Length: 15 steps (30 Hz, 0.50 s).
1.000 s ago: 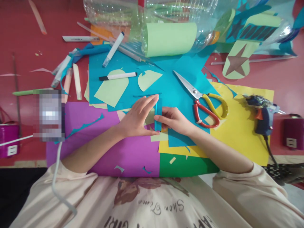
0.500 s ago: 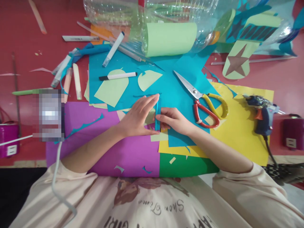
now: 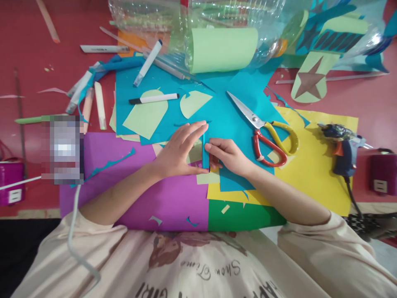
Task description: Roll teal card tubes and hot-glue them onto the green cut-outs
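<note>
- Words on our shirt [image 3: 198, 256] are upside down, and we can read "Show Time".
- Below them are bigger letters, cut off by the bottom edge, so we cannot read the whole line.
- We see tiny dark print on a white marker [image 3: 104, 49] at the far left, too small to read.
- Two purple boxes, one on the left [image 3: 10, 178] and one on the right [image 3: 384, 167], have white stickers with marks we cannot make out.
- Our left hand [image 3: 180, 150] is spread wide, with fingertips at the far end of a blue paper roll [image 3: 205, 153] and the thumb at the near end.
- Our right hand [image 3: 228, 154] is narrow, thumb and fingers holding the side of the roll.
- The roll sits between our hands, pointing away from us, above paper scraps.
- To the right of our hands, scissors [image 3: 254, 120] with one red and one yellow handle lie partly open.
- Past our left hand, a black and white pen [image 3: 158, 98] lies across green paper [image 3: 147, 118].
- A glue gun [image 3: 349, 157] lies by the yellow paper's [image 3: 310, 174] right edge.
</note>
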Tool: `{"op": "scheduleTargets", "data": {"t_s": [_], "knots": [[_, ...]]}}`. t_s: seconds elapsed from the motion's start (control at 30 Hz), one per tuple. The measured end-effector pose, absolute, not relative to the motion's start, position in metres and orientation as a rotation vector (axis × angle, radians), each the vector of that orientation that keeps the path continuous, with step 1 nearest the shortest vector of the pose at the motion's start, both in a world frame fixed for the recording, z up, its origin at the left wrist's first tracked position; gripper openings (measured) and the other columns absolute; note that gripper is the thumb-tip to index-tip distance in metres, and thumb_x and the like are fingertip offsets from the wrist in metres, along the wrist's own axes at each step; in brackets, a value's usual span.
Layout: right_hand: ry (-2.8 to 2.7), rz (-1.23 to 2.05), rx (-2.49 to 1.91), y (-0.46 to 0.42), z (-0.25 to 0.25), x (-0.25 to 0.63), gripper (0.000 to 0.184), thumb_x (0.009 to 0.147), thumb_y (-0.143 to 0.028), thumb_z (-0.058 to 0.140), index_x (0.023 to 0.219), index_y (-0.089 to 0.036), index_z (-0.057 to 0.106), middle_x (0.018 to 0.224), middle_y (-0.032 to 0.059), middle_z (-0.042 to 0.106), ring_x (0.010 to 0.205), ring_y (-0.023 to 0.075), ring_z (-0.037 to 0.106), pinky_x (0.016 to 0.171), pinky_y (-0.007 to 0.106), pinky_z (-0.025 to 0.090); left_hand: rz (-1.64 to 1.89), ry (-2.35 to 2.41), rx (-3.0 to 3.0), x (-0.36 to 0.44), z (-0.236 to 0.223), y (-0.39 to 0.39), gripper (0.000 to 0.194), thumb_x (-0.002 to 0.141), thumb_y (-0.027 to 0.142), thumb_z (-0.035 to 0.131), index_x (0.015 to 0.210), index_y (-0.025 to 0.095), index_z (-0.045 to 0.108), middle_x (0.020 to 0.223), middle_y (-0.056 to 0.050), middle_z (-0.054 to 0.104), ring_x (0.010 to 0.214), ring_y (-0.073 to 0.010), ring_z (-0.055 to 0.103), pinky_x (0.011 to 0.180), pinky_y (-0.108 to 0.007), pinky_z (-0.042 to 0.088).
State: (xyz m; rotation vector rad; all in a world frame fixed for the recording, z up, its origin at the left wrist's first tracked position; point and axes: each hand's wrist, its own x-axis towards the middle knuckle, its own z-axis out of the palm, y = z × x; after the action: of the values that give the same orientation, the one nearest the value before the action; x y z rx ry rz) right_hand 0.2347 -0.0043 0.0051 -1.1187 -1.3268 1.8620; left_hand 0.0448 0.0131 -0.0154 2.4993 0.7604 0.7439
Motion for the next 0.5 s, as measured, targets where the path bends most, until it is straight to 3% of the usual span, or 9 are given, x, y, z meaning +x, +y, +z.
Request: {"op": "scheduleTargets", "data": {"t_s": [0.5], "knots": [[-1.398, 1.791, -1.105, -0.0058, 0.0015, 0.2348, 0.046, 0.08, -0.055, 0.063, 0.058, -0.019, 0.044, 0.043, -0.0058, 0.05, 0.037, 0.0045, 0.043, 0.038, 0.019, 0.032, 0.783, 0.699, 2.386, 0.0473, -0.0215, 0.012, 0.102, 0.075, 0.066, 0.06, 0.15, 0.027, 0.003, 0.15, -0.018, 0.033, 0.14, -0.0353, 0.033, 0.113, -0.056, 0.029]]}}
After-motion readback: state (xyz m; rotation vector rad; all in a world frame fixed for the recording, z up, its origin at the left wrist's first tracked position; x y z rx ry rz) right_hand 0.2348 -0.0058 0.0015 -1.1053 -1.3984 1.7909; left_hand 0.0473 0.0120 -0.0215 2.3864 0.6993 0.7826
